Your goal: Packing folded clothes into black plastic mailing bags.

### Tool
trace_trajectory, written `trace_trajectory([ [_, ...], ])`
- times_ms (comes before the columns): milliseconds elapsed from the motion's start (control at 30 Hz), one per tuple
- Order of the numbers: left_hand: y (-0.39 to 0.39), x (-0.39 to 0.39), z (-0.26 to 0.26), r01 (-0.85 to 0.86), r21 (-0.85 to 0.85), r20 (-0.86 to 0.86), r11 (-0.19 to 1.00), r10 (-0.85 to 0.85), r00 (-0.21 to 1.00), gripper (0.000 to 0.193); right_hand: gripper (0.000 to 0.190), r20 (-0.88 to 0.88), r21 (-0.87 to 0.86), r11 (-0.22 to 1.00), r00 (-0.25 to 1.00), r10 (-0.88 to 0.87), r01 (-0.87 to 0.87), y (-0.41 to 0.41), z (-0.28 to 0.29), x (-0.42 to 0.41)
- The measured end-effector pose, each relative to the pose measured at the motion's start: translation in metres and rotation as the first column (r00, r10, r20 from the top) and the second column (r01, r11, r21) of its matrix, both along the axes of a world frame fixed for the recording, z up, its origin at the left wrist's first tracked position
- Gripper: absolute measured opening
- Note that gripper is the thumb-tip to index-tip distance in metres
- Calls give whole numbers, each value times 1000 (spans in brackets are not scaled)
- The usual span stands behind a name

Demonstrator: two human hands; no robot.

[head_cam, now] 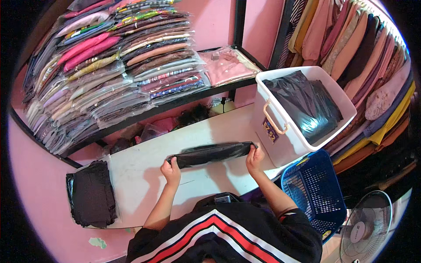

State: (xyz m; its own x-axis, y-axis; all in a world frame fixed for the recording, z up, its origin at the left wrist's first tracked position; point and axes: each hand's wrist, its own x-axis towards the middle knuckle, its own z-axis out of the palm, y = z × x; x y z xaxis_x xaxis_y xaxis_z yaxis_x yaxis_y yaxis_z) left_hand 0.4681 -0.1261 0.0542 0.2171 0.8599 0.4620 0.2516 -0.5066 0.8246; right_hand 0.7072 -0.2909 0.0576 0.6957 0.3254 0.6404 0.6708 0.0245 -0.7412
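My left hand (171,170) and my right hand (254,159) each pinch one end of a folded black plastic bag (213,154), stretched lengthwise between them over the white tabletop (194,190). The bag is slightly blurred. To the left lies a stack of folded black items (93,194), with clear plastic showing at its edge. At the right stands a white plastic bin (283,144) with a cream handle, holding shiny black plastic packages (306,102).
A black-framed shelf (164,103) behind the table bears tall stacks of bagged folded clothes (131,62). Right of the table are a blue perforated basket (312,194), a fan (365,230) and a rail of hanging garments (355,59).
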Motion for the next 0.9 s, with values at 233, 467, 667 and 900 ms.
trace_trajectory([
  [233,-14,15,65,-111,122,177,986,89,980,40,6,142,102,978,970,-197,184,-29,111,-21],
  [467,-43,34,59,143,111,312,984,-171,935,42,23,584,-57,976,800,-139,212,-94,205,-30],
  [667,-40,55,55,657,-49,278,753,-621,733,39,13,774,52,870,531,-345,490,-130,303,12],
  [900,-16,15,-48,366,-370,-26,854,-403,915,34,16,775,138,782,426,-467,607,-167,403,101],
])
